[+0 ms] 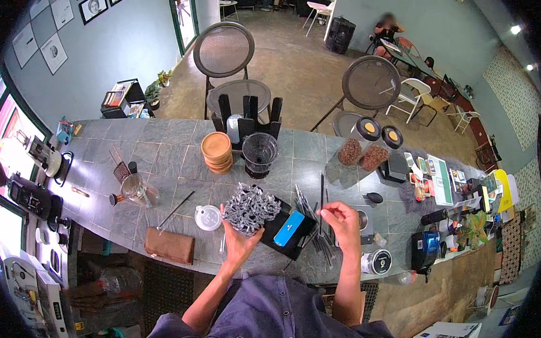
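My left hand [243, 247] is wrapped round a thick bundle of grey and black straw-like pieces [251, 210], whose upper ends spread out in a dense cluster. Pinched in my right hand [341, 219] is a thin dark straw-like stick [322, 194], held upright. Between my hands, a blue rectangular packet [289, 228] lies on a flat black thing [272, 242]. Loose dark sticks [320, 246] are scattered beside it, under and near my right hand. Left of the bundle sits a white plastic lid [208, 217].
A brown pouch [169, 245] lies near the counter's front edge. Beyond my hands stand stacked wooden coasters [217, 152], a dark glass dripper [260, 154] and a black holder [249, 118]. Two jars [374, 155] are farther right. A round tin [377, 262] is by my right forearm.
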`<state>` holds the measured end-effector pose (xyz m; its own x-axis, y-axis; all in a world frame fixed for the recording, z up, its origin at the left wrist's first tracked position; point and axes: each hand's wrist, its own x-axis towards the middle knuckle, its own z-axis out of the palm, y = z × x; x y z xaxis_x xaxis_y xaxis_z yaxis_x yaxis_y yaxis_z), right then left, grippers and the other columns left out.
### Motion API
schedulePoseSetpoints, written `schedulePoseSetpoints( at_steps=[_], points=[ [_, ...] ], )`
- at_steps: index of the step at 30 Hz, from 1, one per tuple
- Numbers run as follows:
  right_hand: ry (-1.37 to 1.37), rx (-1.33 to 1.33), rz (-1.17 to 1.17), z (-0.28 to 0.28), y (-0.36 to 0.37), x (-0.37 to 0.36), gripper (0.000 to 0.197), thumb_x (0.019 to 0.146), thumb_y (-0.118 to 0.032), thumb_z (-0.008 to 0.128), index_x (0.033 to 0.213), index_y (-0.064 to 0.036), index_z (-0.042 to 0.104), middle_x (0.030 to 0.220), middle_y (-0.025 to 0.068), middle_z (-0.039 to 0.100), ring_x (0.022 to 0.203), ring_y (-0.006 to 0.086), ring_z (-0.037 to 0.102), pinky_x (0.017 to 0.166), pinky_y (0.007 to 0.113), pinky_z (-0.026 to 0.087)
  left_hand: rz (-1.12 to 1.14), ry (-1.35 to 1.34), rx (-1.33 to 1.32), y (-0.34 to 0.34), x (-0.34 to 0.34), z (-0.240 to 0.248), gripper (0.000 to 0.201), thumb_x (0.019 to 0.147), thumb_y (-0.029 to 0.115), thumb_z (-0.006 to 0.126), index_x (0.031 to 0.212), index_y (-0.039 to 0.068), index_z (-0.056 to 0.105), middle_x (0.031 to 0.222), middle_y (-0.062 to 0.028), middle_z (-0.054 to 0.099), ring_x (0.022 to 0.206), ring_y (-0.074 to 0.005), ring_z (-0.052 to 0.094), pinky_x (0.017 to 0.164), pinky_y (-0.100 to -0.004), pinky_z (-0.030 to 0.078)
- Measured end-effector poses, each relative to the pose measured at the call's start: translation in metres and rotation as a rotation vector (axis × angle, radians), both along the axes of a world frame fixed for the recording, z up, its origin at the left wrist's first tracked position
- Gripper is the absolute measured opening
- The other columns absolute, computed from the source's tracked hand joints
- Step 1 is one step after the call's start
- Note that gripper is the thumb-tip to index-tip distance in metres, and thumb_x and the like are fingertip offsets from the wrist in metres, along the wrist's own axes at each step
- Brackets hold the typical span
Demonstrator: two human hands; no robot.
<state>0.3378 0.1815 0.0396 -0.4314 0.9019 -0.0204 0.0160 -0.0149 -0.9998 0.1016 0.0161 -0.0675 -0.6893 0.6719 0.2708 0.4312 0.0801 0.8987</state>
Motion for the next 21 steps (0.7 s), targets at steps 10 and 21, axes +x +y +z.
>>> schedulePoseSetpoints(
  at_steps=[10,21],
  points=[
    [0.186,-0.049,0.145,0.024,-0.02,-0.004,0.013,0.099,-0.005,0.075,0.11,0.0014,0.074,0.102,0.0092,0.079,0.091,0.0094,0.07,0.083,0.023,0.054,-0.055,-0.131,0.082,0.002,-0.002,-0.015,0.138,0.07,0.011,0.096,0.167,-0.003,-0.002,0.147,-0.0248,0.054,0.135,-0.0351,0.057,0.118,-0.0433,0.043],
    [-0.038,-0.009,0.277,0.014,-0.053,-0.032,0.02,0.104,-0.008,0.071,0.12,0.0029,0.075,0.1,0.0089,0.079,0.094,0.0118,0.074,0.085,0.026,0.057,-0.035,-0.059,0.036,0.001,0.0,-0.002,0.145,0.066,0.011,0.099,0.167,-0.002,-0.004,0.15,-0.0238,0.05,0.138,-0.0344,0.055,0.12,-0.0434,0.041]
  ],
)
